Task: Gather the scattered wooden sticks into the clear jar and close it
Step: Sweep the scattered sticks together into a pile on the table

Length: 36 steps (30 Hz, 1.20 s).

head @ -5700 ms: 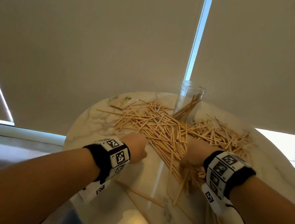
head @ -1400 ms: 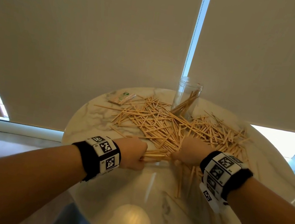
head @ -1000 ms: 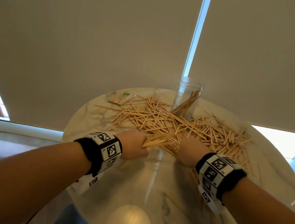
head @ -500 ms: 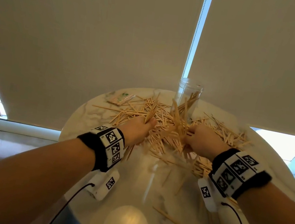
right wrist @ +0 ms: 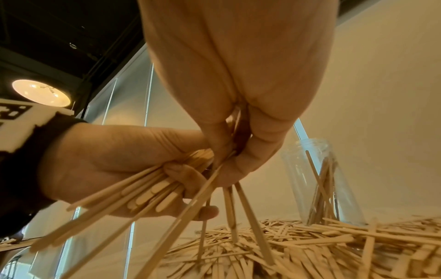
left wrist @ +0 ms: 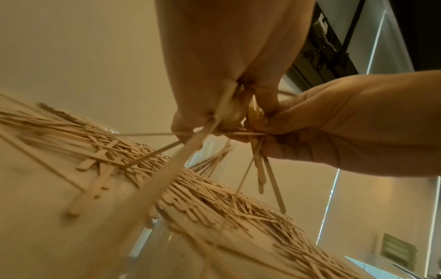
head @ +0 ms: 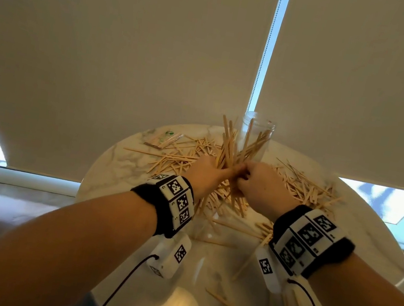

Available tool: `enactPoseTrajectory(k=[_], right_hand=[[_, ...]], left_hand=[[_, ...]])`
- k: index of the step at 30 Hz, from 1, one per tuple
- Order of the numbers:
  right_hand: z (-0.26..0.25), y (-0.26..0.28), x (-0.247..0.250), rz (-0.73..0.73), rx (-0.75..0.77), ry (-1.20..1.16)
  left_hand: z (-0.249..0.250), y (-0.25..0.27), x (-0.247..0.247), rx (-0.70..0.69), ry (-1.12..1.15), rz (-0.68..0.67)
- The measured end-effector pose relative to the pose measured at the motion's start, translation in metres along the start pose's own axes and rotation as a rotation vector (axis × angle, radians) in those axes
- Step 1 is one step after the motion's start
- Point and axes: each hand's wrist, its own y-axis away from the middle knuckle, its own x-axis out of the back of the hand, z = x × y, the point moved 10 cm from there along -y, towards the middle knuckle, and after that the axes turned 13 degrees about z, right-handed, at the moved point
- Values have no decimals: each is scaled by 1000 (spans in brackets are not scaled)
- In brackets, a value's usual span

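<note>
Head view. Left hand (head: 205,172) and right hand (head: 257,183): met knuckle to knuckle above the middle of the round desk (head: 379,252), fingers of both curled and clamped on one bundle of sticks (head: 229,144) that fans upward and splays below. Clear jar (head: 260,135): upright at the far edge, open, a few sticks inside, just beyond the hands. Scattered sticks (head: 305,186): heaped across the far half; strays near the front edge.

Left wrist view. Left hand (left wrist: 226,66): fingers (left wrist: 188,124) pinched round crossed sticks, the right hand (left wrist: 334,128) touching it. Heap (left wrist: 214,198) beneath.

Right wrist view. Right hand (right wrist: 238,75): fingers (right wrist: 253,166) closed on several dangling sticks; left hand (right wrist: 114,162) holds the thicker sheaf. Jar (right wrist: 317,181) well clear.

Handling note (judgement): square the ends against the desk and tighten into one parallel sheaf before tipping it into the jar's narrow mouth; loose outliers will likely drop.
</note>
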Motion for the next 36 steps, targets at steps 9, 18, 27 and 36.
enactPoseTrajectory(k=[9,18,27,36], right_hand=[[4,1,-2,-8,16,48],[10,-4,18,-9,2,48],[-10,-22,64,201,66,-82],[-39,-27,54,185,96,-186]], left_hand=[[-1,-6,23,14,10,150],[-5,-15,58,78,300,324],[-15,-15,43,163,379,305],[50,14,-6,-275,98,12]])
